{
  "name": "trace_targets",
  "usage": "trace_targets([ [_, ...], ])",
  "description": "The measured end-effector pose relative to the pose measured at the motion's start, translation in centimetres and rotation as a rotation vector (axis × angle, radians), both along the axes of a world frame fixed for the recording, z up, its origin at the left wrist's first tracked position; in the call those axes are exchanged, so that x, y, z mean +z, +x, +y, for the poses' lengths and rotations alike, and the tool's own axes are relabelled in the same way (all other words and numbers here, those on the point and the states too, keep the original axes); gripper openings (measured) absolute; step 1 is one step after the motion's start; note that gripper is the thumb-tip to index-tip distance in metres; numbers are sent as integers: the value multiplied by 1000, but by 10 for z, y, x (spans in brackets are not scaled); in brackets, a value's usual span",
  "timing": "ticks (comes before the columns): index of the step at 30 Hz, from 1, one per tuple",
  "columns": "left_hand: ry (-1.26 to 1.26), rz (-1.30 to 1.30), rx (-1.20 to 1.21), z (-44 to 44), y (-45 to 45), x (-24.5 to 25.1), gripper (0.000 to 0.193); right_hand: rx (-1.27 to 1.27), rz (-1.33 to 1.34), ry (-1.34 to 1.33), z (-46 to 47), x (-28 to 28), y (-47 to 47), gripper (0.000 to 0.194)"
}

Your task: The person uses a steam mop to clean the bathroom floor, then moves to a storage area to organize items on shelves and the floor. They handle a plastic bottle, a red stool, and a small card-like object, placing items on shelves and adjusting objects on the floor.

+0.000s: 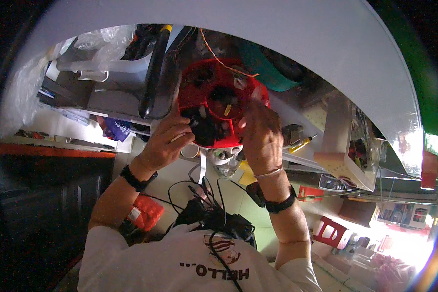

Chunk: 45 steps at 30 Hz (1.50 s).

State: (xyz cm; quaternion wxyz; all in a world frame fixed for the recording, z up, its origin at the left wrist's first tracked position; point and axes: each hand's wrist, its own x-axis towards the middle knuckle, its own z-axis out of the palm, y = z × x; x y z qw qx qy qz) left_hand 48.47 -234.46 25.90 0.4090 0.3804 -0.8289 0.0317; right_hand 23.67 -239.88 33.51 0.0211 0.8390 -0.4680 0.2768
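Observation:
A round red plastic tray [224, 141] with divided compartments lies before me. Dark small items [202, 127] fill its near left compartment, and a small yellow piece [228, 109] is in the round middle one. My left hand [171, 137] grips the tray's left rim with curled fingers; a thin white strip shows between them. Over the right side of the tray is my right hand [264, 131], blurred, its fingers pointing down into a compartment. Whether its fingertips hold anything is hidden. A twisted orange-and-white wire [219, 60] hangs across the tray's far part.
A large pale curved surface [259, 22] overhangs the top of the view. To the right lies a yellow-handled screwdriver [301, 145]. A black-handled tool [157, 69] stands at the left. Black cables [197, 189] hang near my body, and a red stool [330, 232] stands on the floor.

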Motion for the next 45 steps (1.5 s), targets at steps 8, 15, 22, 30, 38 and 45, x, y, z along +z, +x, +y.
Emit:
trace_targets([
  [8, 27, -31, -1, -1, 3, -1, 22, -222, -498, -3, -11, 15, -32, 22],
  [15, 51, -11, -13, -4, 4, -3, 22, -166, -473, -34, -16, 16, -33, 18],
  [22, 34, 13, -24, -7, 5, 0, 22, -31, -1086, 397, -19, 8, -41, 25],
  [30, 21, 23, -37, -10, 6, -1, 23, 0, -900, 367, -31, 3, -44, 25],
  [38, 126, -39, -40, -11, 10, -1, 24, 317, -469, 514, -52, 48, -15, 23],
  [45, 78, -40, -25, -13, 10, -3, 22, 259, -53, 707, -53, 39, -27, 23],
])
